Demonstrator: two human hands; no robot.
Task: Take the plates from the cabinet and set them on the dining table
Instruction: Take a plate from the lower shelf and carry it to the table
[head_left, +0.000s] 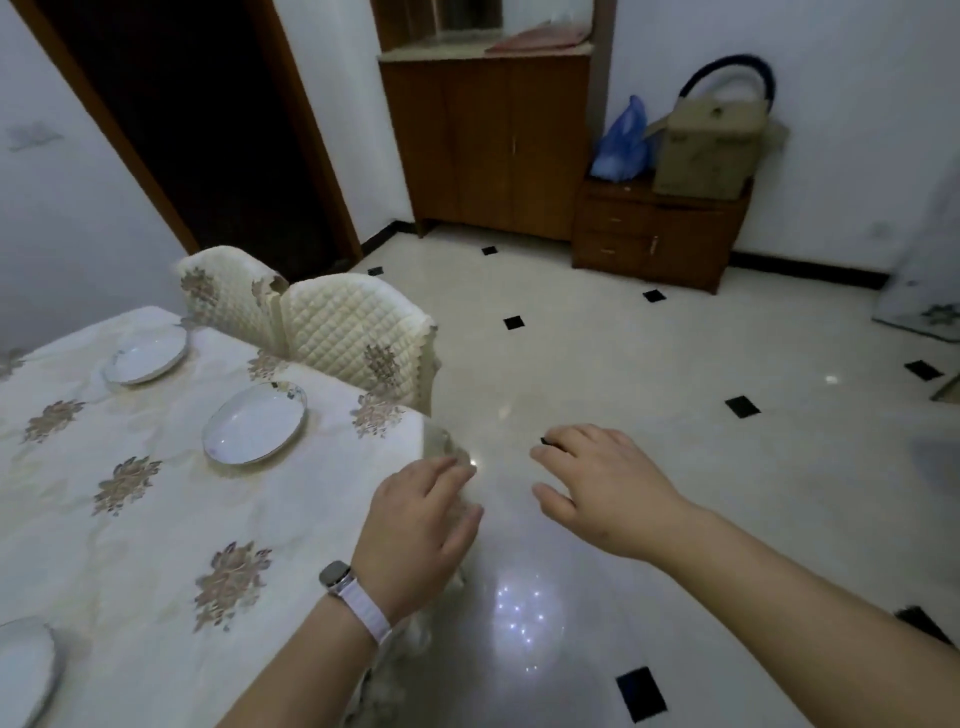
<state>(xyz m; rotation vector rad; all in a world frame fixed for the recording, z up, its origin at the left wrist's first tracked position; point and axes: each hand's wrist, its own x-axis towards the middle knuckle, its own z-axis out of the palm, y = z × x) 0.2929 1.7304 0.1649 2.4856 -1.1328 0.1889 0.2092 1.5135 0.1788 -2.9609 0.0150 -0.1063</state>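
A head-worn view looks down past two bare hands toward a dining worktop (156, 519) covered in a cream cloth with brown floral motifs. All positions here are given relative to that worktop.

Three white plates rest on it: one plate (254, 423) near its far right corner, a second plate (145, 355) farther along the same edge, and a third plate (23, 670) cut off at the near left edge of view. Two quilted chairs (353, 338) stand against its far side.

The left hand (415, 535), with a pale-strapped watch (337, 577) on its wrist, hovers over the worktop's right edge, fingers loosely spread and holding nothing. The right hand (602, 483) hangs beyond that edge, over the tiled floor (675, 415), also spread and empty.

A wooden cabinet (488, 140) stands well beyond the worktop, across the floor, its doors closed. Beside it sits a low drawer unit (660, 234) bearing a cardboard box (706, 150) and a blue bag (623, 140).

Judging by this, a plate has been set down and the person faces the cabinet; the next move likely calls for crossing the floor and opening a door for another plate.

Print on the box is too blurred to read; no other writing shows.
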